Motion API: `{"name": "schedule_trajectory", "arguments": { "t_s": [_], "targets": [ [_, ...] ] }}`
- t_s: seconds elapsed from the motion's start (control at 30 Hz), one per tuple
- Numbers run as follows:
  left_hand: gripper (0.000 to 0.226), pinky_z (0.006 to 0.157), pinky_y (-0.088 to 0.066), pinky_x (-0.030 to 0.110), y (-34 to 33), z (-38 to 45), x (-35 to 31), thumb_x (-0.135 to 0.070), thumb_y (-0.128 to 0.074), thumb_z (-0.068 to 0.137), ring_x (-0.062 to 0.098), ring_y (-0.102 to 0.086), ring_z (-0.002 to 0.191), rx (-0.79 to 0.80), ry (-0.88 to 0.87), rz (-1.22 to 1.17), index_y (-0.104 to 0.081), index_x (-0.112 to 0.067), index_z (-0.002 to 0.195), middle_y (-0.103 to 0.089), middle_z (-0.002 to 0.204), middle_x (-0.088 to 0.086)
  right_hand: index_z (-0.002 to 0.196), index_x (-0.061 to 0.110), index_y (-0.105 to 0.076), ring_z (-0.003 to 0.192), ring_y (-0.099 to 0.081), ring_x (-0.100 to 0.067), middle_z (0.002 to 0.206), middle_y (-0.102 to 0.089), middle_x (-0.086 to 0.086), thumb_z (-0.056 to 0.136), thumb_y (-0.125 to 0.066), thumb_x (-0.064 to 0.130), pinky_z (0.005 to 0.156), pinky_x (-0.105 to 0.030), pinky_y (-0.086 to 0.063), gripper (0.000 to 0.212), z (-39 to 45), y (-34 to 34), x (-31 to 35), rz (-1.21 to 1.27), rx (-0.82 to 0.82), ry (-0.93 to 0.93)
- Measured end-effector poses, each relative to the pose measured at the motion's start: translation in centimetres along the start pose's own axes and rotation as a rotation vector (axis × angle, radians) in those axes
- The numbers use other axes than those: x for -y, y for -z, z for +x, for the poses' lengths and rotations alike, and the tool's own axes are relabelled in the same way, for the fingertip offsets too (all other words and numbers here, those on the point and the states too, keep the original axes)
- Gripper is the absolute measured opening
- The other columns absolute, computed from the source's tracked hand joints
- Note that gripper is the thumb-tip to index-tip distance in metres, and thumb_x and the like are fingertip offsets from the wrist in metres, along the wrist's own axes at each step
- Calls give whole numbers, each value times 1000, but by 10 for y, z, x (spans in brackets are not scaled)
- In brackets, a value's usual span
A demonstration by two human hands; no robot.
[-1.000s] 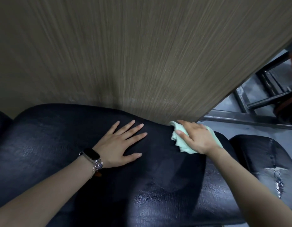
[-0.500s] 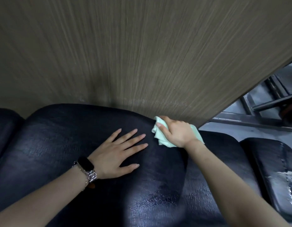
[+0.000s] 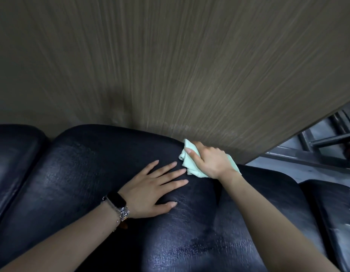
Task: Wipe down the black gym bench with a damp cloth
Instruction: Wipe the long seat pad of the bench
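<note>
Right hand (image 3: 210, 160) grips pale green cloth (image 3: 191, 167) at far edge of black bench (image 3: 82, 173), against wall. Left hand (image 3: 150, 190) flat on pad, fingers straight, just beside cloth.

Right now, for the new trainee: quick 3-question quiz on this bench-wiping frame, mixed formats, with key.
1. True or false: the left hand holds the cloth.
2. Multiple choice: where on the bench is the cloth? A) front edge, nearest the camera B) far edge, by the wood panel C) on the pad at the far left
3. Fill in: the left wrist wears a ____.

Key
1. False. The right hand grips it; the left lies flat on the bench, fingers spread.
2. B
3. Watch
</note>
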State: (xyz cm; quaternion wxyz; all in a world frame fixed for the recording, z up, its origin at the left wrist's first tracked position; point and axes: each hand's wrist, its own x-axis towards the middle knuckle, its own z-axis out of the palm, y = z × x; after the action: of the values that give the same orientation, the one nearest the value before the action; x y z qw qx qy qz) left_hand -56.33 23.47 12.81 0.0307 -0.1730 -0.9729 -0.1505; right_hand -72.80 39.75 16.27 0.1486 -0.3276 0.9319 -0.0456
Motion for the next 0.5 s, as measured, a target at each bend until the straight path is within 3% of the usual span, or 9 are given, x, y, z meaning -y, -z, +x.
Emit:
{"name": "schedule_trajectory", "arguments": {
  "t_s": [0.17,0.23,0.33,0.5],
  "targets": [
    [58,112,-7,43,0,1,-1,-58,-39,90,10,-9,144,-3,9,-2,-32,-37,143,-19,155,-13,132,28,-44,101,-61,-26,107,-67,0,96,-21,61,80,-36,-39,53,-21,7,-29,-20,35,-8],
    [58,112,-7,43,0,1,-1,-58,-39,90,9,-8,144,-3,15,-10,-32,-38,143,-18,155,-14,128,28,-47,98,-62,-23,104,-67,2,91,-14,68,76,-33,-37,64,-32,9,-45,-29,16,-4],
    [58,111,-9,44,-1,0,-1,-58,-40,89,11,-11,144,-9,11,13,-34,-37,143,-20,155,-13,130,27,-47,101,-60,-20,110,-66,5,79,-3,73,83,-31,-36,82,-42,8,-61,-37,-8,-2],
    [59,110,-11,45,-1,0,-2,-57,-39,89,13,-14,144,-3,3,39,-35,-34,143,-22,155,-10,149,30,-25,113,-58,-26,131,-59,2,74,0,74,94,-35,-38,90,-41,7,-50,-41,-24,-54]
  ]
}}
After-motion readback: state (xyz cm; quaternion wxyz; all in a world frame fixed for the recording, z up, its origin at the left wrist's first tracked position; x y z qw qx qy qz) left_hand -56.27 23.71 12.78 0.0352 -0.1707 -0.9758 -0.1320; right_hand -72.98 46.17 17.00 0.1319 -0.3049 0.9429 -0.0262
